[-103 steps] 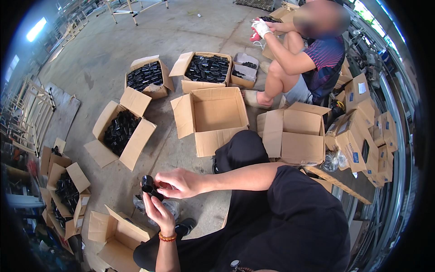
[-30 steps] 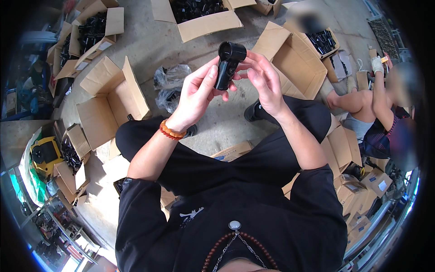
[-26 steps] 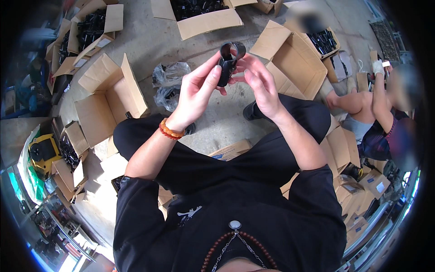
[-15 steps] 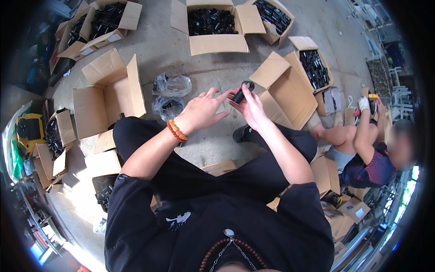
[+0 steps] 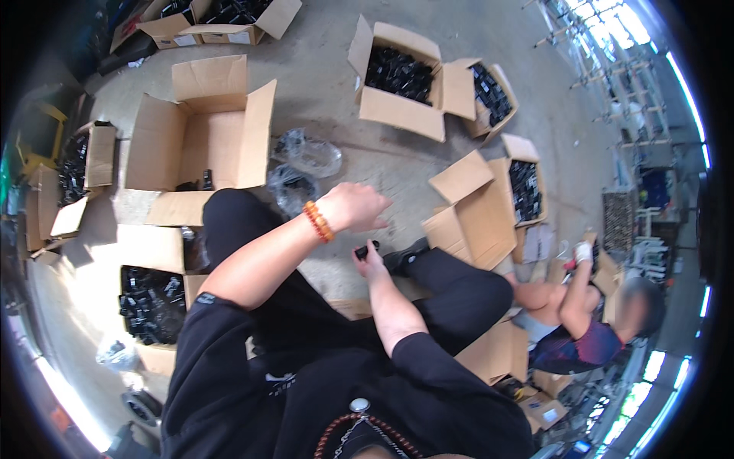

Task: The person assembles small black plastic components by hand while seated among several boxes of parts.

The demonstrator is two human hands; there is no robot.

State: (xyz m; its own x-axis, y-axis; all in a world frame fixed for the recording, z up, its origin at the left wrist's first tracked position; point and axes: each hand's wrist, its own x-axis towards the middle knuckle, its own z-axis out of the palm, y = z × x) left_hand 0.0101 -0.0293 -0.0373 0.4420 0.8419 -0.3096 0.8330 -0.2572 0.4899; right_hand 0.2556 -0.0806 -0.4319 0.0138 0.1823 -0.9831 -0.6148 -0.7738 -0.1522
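My right hand (image 5: 370,262) is closed round a small black cylindrical part (image 5: 362,252), held low between my knees. Most of that part is hidden by the fingers. Above it and slightly to the left, my left hand (image 5: 353,206) hangs in the air with its fingers stretched out to the right, and I see nothing in it. A large open cardboard box (image 5: 218,141) stands beyond my left knee, with a few black parts (image 5: 206,180) at its near side. Clear plastic bags (image 5: 310,153) lie on the floor between that box and my left hand.
A box of black parts (image 5: 151,304) stands by my left hip. More filled boxes (image 5: 401,115) stand ahead, and an open box (image 5: 482,222) lies beyond my right foot. At the right a co-worker (image 5: 577,336) sits low, one hand gloved in white.
My right hand has come down and left with the black part, away from my left hand. The view has swung to the left, showing more of the box by my left hip.
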